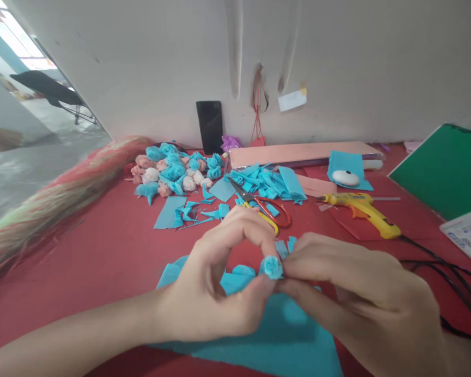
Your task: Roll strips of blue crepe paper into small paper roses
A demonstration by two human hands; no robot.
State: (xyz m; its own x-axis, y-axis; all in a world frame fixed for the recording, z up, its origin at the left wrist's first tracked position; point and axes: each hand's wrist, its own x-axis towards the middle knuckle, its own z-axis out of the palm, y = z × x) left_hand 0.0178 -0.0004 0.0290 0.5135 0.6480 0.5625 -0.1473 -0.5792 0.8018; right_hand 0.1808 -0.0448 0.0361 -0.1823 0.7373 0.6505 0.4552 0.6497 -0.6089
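Note:
A small blue crepe paper flower (273, 267) is pinched between both hands, its rolled centre facing me. My left hand (231, 272) grips its left side, thumb and forefinger curved into a ring. At its right edge my right hand (361, 293) pinches the paper with thumb and fingers; part of the strip is hidden there. Beneath the hands lies a large sheet of blue crepe paper (294, 340). Just beyond them, scissors (259, 204) with red and yellow handles rest among blue paper scraps (267, 183).
Finished blue, pink and white paper flowers (176, 167) are heaped at the back left. A yellow glue gun (361, 209) with a black cord lies right, near a white oval object (346, 178). A phone (211, 127) leans on the wall. A green board (447, 167) stands far right.

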